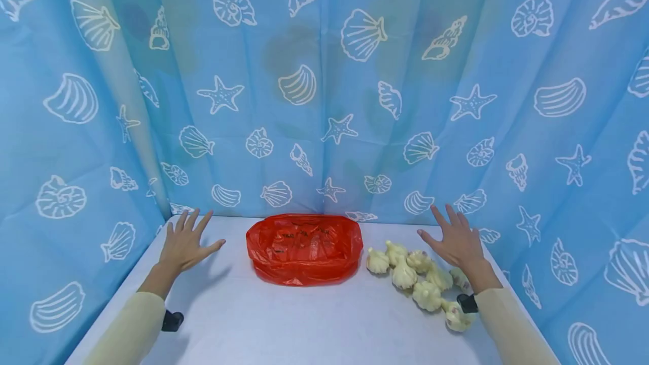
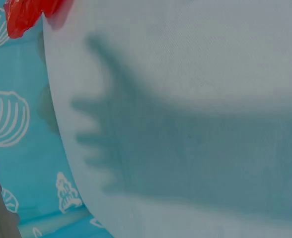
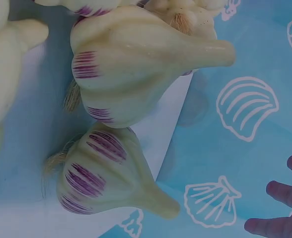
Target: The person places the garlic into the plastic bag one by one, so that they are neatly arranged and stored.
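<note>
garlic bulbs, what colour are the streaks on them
Purple streaks on the garlic bulbs, best seen in the right wrist view.

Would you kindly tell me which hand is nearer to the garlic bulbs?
Right: the right hand hovers close by the garlic bulbs, while the left hand is off to the left, beyond the red bag.

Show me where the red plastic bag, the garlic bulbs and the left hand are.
Red plastic bag (image 1: 305, 272): head view, on its front side.
Garlic bulbs (image 1: 427, 296): head view, on one bulb's body.
Left hand (image 1: 183, 246): head view, on its back.
</note>
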`<action>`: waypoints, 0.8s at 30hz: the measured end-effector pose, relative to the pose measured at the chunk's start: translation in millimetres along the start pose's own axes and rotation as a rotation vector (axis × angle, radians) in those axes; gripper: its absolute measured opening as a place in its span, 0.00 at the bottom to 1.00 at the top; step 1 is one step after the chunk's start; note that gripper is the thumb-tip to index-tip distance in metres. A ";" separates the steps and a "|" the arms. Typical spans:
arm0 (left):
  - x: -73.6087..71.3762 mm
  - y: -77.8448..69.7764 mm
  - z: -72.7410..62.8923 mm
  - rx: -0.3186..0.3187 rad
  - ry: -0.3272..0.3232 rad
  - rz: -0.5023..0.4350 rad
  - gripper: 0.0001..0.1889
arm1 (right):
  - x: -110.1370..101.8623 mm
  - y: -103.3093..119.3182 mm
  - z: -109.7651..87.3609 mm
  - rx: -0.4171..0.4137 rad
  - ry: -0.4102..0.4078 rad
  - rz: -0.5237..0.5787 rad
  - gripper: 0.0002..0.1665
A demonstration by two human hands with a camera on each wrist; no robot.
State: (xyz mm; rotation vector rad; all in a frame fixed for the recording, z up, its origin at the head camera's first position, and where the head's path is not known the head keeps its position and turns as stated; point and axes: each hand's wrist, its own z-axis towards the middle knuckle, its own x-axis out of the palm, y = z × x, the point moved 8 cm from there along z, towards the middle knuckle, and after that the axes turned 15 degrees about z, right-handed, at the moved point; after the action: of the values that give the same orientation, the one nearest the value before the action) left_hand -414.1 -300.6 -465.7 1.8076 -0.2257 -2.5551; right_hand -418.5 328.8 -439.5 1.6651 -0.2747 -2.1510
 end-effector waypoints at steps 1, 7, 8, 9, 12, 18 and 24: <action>0.5 0.4 -0.4 -0.002 0.004 0.000 0.49 | 0.4 0.1 -0.6 0.000 0.001 0.001 0.54; -4.2 1.3 1.1 -0.012 -0.041 -0.017 0.43 | -0.3 4.0 -0.8 -0.054 -0.042 0.003 0.50; -8.7 0.6 3.3 -0.020 -0.074 -0.032 0.40 | -4.0 9.5 -0.1 -0.093 -0.084 0.017 0.47; -14.1 -0.6 6.1 -0.034 -0.108 -0.069 0.36 | -7.4 15.3 1.0 -0.134 -0.131 0.032 0.44; -31.8 -7.1 16.6 -0.101 -0.185 -0.260 0.26 | -18.4 37.9 3.4 -0.247 -0.264 0.113 0.34; -38.0 -49.9 36.8 -0.103 -0.151 -0.769 0.24 | -13.4 76.1 10.6 -0.260 -0.275 0.305 0.28; -15.9 -95.8 43.5 0.001 -0.056 -0.965 0.29 | 23.7 102.8 9.8 -0.238 -0.154 0.355 0.29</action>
State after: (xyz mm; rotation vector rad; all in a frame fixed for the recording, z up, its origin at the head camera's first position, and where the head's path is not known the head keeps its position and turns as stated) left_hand -442.0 -199.4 -448.0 2.2066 0.8591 -3.1206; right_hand -412.9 225.4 -417.3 1.2200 -0.3185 -1.9569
